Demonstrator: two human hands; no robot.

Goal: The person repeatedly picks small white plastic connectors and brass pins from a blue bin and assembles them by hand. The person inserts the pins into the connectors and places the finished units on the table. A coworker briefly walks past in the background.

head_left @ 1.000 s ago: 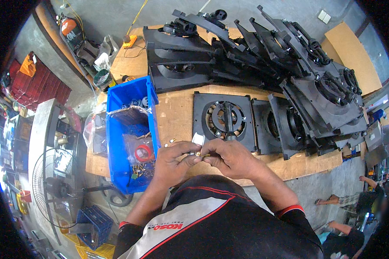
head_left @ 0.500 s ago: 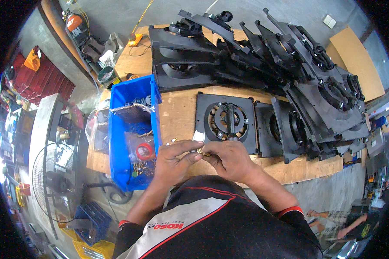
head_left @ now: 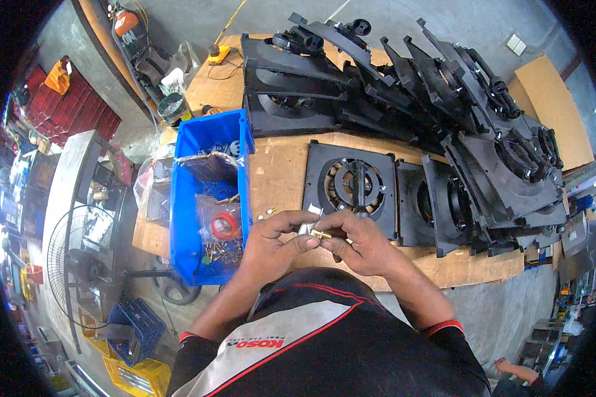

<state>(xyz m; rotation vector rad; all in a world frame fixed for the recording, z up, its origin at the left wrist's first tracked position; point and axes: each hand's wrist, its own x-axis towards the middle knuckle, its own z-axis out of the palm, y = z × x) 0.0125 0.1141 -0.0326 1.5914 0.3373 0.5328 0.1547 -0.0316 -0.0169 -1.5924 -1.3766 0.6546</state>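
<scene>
Between the fingertips of both hands is a small brass fitting (head_left: 320, 234). My left hand (head_left: 275, 238) pinches at its left end, with a white strip (head_left: 306, 229) by the thumb and forefinger. From the other side, my right hand (head_left: 359, 243) grips the fitting between thumb and fingers. Just beyond them, a square black fan panel (head_left: 319, 175) lies flat on the wooden table (head_left: 275, 165). To the left stands a blue bin (head_left: 178, 225) containing a red ring (head_left: 224, 225) in clear plastic and several small brass pieces (head_left: 226, 254).
More black fan panels (head_left: 490, 169) lean in stacks along the table's back and right. A yellow tool (head_left: 217, 54) with a cord lies at the far edge. A dark tub (head_left: 173, 109) stands beyond the bin, and a standing fan (head_left: 79, 258) is at left.
The brass fitting shows more plainly now between my fingertips, and the white strip has come down against it. My right hand has turned. The whole view has shifted slightly.
</scene>
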